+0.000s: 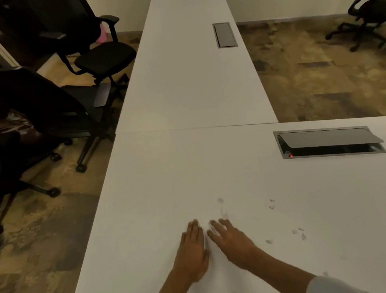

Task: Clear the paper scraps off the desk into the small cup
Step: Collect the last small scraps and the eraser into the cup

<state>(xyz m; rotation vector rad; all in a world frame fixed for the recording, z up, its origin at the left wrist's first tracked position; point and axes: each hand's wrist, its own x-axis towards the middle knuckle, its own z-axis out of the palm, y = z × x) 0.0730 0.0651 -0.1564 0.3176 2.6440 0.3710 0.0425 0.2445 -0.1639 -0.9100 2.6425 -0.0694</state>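
Observation:
Both my hands lie flat on the white desk (pixel 159 196), fingers straight and pointing away from me. My left hand (pixel 193 251) and my right hand (pixel 230 241) are close together, almost touching at the fingertips. Small white paper scraps lie scattered on the desk: one scrap (pixel 220 200) just beyond my right fingertips, two scraps (pixel 272 203) further right, and a cluster of scraps (pixel 298 231) to the right of my right hand. Neither hand holds anything that I can see. No cup is in view.
An open cable hatch (pixel 329 142) is set into the desk at the right. A second white desk (pixel 193 76) extends away with a closed hatch (pixel 224 35). Black office chairs (pixel 100 58) stand on the left; another chair (pixel 371 11) stands far right.

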